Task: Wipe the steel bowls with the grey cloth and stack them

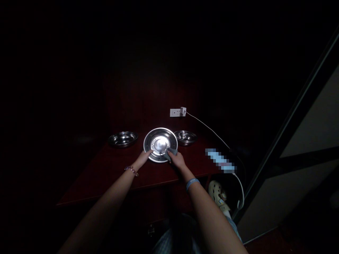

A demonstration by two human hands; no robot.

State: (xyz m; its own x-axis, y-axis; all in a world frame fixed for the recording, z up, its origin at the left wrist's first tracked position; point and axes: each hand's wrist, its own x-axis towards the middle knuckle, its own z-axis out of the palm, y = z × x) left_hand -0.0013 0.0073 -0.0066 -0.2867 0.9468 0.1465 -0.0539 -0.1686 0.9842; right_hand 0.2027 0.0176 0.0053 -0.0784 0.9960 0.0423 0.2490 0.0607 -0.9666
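Observation:
A shiny metal basin (160, 139) is tilted up toward me above the dark red desk. My left hand (144, 157) is closed on its lower left rim, thumb over the inside edge. At the lower right, my right hand (178, 159) is closed on a grey cloth (171, 152), which touches the basin's inner side. To the left, another metal basin (123, 139) rests on the desk. Behind the held one, on the right, sits what looks like a small stack of metal basins (186, 137), partly covered by it.
A white charger (183, 111) sits in the wall socket (174, 112); its cable (212, 131) runs down right. A blurred, pale blue device (221, 161) lies at the desk's (111, 176) right end. Below is a cream clog (217, 192). A door frame (291, 130) stands right.

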